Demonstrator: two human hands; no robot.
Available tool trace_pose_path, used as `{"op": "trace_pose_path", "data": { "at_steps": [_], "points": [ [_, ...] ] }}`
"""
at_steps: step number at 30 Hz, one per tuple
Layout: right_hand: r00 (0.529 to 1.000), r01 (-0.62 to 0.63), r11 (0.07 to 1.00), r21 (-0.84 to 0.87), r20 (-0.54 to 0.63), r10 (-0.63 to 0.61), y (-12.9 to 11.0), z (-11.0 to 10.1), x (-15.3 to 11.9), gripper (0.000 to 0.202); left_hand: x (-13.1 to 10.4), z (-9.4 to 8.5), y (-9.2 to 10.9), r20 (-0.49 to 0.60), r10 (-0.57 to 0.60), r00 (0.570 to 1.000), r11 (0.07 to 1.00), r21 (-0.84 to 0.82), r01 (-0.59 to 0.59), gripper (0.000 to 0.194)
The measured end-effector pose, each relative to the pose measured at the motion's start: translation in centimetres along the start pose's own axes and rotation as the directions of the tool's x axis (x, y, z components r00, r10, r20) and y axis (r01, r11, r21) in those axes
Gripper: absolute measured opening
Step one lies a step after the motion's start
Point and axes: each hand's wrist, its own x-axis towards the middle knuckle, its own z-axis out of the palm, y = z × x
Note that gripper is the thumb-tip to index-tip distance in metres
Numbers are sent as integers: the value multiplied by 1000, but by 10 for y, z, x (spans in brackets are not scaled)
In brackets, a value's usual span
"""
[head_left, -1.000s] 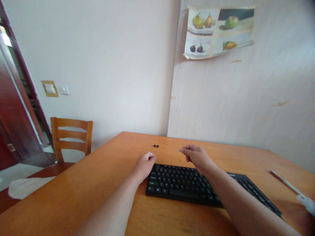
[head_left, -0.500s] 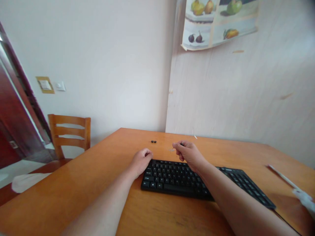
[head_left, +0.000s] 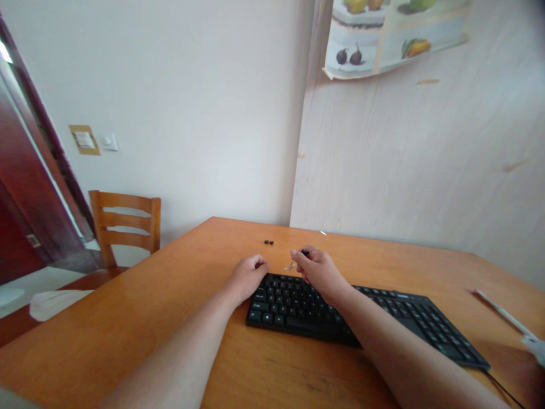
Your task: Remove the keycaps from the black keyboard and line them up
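Observation:
A black keyboard (head_left: 315, 324) lies on the wooden table in front of me. My left hand (head_left: 249, 277) is closed at its top left corner, thumb and fingers curled against the edge. Above the upper row of keys, my right hand (head_left: 317, 270) pinches a thin wire keycap puller (head_left: 305, 252) with a black middle. Its wire prongs point down and left towards the keys, and a thin end sticks out up and right. Two small black keycaps (head_left: 268, 242) sit side by side on the table beyond the keyboard.
The wooden table (head_left: 179, 307) reaches back to the wall. A pale stick-like object (head_left: 502, 312) lies to the right, near the keyboard cable (head_left: 504, 387). A wooden chair (head_left: 125, 221) stands left of the table. A fruit picture (head_left: 361, 34) hangs on the wall.
My right hand has moved slightly left and down with the keycap puller, its prongs now nearer the upper keys. My left hand keeps its place at the corner. The view has shifted a little.

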Motion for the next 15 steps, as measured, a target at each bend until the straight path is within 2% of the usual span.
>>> {"op": "trace_pose_path", "data": {
  "at_steps": [5, 15],
  "points": [
    [997, 79, 988, -130, 6, -79, 5, 6, -1, 35, -1, 1, 2, -22, -2, 1000, 1000, 22, 2, 20],
    [992, 118, 961, -249, -22, -127, 8, 6, -1, 36, 0, 2, 1, 1, 14, 1000, 999, 42, -14, 19]
  ]
}}
